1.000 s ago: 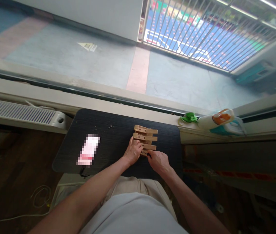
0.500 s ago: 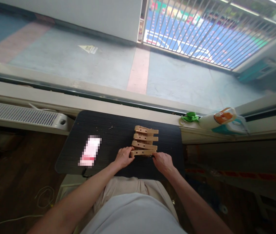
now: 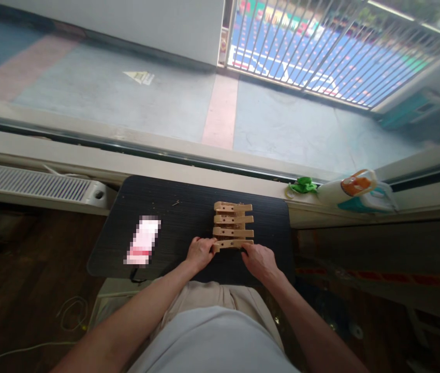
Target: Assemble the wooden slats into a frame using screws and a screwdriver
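Observation:
On the dark table [image 3: 189,217] lies a wooden assembly: several pale wooden bars, each with dark holes, set in a row with brownish wood showing between them. The bar nearest me [image 3: 233,243] is slightly tilted, its right end higher than its left. At its left end, my left hand [image 3: 201,254] has its fingers closed on the wood. Fingers of my right hand [image 3: 259,259] are curled against the right end of that same bar. The undersides of the bars are hidden from above.
A blurred-out pink and white rectangle [image 3: 143,241] lies on the table's left, with small screw-like bits [image 3: 176,202] behind it. A green cloth [image 3: 303,185] and a white jug [image 3: 336,192] stand on the windowsill. At left is a radiator [image 3: 33,178].
My left hand has moved from over the bars to the nearest bar's left end. My right hand has shifted slightly right. Since half a second ago, that bar has slid a little right.

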The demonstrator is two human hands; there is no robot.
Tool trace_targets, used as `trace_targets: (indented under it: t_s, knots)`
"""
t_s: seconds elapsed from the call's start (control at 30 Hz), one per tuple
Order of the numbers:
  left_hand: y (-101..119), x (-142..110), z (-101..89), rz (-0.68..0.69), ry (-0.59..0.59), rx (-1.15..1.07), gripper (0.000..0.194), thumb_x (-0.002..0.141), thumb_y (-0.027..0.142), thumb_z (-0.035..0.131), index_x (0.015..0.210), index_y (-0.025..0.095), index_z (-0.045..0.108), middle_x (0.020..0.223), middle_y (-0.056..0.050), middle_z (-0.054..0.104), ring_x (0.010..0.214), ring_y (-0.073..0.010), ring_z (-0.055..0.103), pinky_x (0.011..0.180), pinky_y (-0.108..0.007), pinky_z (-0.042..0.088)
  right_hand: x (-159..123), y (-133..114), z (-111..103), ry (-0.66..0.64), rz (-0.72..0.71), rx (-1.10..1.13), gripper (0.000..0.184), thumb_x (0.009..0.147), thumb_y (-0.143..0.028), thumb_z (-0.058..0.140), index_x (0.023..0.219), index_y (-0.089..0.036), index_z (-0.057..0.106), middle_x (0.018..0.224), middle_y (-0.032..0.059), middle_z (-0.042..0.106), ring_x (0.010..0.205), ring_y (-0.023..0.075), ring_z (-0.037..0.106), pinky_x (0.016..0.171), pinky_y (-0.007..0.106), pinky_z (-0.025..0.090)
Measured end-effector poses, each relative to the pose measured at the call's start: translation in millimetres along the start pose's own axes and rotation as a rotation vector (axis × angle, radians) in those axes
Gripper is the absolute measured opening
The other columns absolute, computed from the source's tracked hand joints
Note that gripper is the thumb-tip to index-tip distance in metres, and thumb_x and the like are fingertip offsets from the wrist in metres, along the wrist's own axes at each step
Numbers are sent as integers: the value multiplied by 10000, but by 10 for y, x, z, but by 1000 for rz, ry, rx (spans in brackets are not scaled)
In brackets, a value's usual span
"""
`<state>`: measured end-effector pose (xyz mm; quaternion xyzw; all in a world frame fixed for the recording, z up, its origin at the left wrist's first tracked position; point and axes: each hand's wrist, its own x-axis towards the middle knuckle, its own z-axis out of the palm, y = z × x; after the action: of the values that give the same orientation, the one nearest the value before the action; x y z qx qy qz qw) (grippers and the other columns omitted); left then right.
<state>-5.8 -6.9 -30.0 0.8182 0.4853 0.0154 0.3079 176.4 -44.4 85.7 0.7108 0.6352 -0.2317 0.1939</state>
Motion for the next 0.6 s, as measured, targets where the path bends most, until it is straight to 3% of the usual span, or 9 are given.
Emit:
trace_targets:
  t_s: [0.2,0.6]
  knots:
    - [6,15,-26,-60,14,63,179,780,283,529,907,220,639,885,-33,701,849,-184,611,831,-322,362,-34,-36,-76,35,-17,37,242,853,-304,395,939,-251,615,911,33,683,854,160,613,706,255,383]
    - [25,-4,-23,-68,45,36,192,785,275,515,930,223,628,899,-35,696,876,-201,603,874,-363,325,29,-49,-37,15,-30,18,247,854,-292,390,927,-242,621,930,35,677,878,155,605,728,252,387]
